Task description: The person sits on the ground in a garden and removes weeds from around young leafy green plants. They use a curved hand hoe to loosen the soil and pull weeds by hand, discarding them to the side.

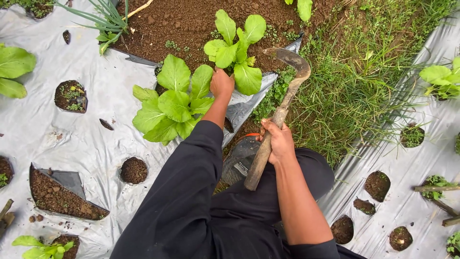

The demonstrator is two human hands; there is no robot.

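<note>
Looking left of the big leafy plant (168, 103), we've got grey plastic sheeting (43, 134) spread over the bed, dotted with round planting holes (133, 170) full of dark soil, and one torn flap showing a bigger patch of earth (60, 196). Now the big leafy plant itself, broad green leaves fanned out, rooted at the ragged edge of the sheeting. Just right of it and a touch further from the person comes the left hand (222, 84), black sleeve (191, 168) running down the arm, fingers closed at the base of a second leafy plant (235, 45); it looks like a grip on the stems, though the leaves hide the fingertips. That second plant stands in open brown soil (191, 21), just beyond the big one. Further right again, the right hand (278, 141) is wrapped tight around the wooden handle of a sickle (280, 112), whose rusty curved blade hooks up level with the second plant, clear of its leaves. Below that hand sits a dark rubber boot (239, 160). Right of the sickle there's a strip of rough grass (354, 91), then more grey sheeting with holes and another small green plant (443, 76) at the far edge.
</note>
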